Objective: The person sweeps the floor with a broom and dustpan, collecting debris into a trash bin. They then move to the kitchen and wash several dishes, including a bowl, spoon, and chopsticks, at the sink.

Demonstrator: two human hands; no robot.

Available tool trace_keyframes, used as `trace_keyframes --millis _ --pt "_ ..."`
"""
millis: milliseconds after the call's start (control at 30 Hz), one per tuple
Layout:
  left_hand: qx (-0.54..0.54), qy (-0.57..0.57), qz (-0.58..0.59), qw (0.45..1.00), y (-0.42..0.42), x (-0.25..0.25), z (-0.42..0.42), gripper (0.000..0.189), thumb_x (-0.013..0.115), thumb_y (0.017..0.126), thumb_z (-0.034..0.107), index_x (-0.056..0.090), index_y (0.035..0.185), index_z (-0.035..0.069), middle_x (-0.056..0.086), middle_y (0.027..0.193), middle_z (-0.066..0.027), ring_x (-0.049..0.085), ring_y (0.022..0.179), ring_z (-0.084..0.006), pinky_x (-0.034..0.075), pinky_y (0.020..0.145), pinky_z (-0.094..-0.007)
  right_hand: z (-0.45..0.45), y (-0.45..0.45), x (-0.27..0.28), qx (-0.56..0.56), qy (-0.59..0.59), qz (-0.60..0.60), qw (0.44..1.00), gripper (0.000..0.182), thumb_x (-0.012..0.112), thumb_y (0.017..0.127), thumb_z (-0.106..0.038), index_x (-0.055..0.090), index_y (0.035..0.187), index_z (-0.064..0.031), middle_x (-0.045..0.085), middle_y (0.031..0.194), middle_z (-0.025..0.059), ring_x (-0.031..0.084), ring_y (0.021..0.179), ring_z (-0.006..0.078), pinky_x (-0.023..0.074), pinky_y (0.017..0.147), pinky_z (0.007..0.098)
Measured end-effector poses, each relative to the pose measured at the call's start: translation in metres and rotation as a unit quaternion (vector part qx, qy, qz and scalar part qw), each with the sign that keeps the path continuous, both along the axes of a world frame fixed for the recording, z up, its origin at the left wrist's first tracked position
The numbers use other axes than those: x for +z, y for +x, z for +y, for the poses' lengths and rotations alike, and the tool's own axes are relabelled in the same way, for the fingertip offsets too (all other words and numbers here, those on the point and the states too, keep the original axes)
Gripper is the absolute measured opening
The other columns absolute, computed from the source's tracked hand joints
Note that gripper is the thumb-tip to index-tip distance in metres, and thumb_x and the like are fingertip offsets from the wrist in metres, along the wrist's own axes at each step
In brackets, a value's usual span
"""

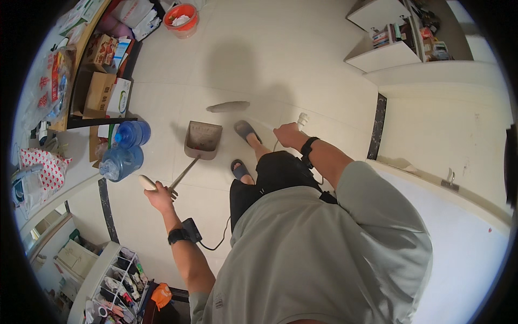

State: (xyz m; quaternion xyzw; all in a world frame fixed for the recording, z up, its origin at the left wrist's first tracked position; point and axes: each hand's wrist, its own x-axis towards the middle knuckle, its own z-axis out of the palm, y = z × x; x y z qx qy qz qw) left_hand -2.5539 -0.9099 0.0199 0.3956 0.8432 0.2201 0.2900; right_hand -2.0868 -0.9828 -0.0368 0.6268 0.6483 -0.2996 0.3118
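My left hand (161, 197) is closed on the long handle of a dustpan (203, 139); a pale rounded grip end (147, 183) sticks out past the fingers. The dustpan is low in front of me, its tray facing up, with small bits inside. My right hand (288, 134) is closed on a pale stick, seemingly a broom's handle, whose whitish end (302, 120) shows beyond the fist. Ahead of my feet lies a narrow grey broom head (228, 106), apart from the dustpan. The stick between hand and broom head is faint against the floor.
Blue water bottles (131, 134) stand by a shelf with cardboard boxes (99, 95) at left. A red-rimmed bin (181, 20) stands at top. A white cabinet (384, 54) has its doors open at upper right. A rack of shoes (121, 283) is at lower left.
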Motion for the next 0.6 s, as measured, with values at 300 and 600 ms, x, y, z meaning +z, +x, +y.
trace_keyframes --millis 300,600 --pt "0.014 0.018 -0.085 0.996 -0.001 0.002 -0.030 0.039 0.058 0.083 0.021 0.041 0.104 -0.006 0.058 0.080 -0.0159 0.061 0.063 -0.0214 0.051 0.056 -0.0338 -0.108 0.080 0.026 -0.268 0.095 0.042 0.958 0.056 0.061 0.068 -0.015 0.049 0.122 -0.0092 0.062 0.104 0.0178 0.059 0.100 0.0327 0.0490 0.082 0.0416" --pt "0.064 0.076 -0.135 0.986 0.060 0.004 -0.050 0.038 0.059 0.082 0.018 0.040 0.105 -0.006 0.056 0.080 -0.0140 0.058 0.060 -0.0194 0.050 0.052 -0.0324 -0.151 0.266 0.017 -0.525 0.090 -0.063 0.844 0.027 0.058 0.070 -0.014 0.065 0.094 -0.0022 0.064 0.099 0.0196 0.062 0.095 0.0346 0.0508 0.080 0.0414"
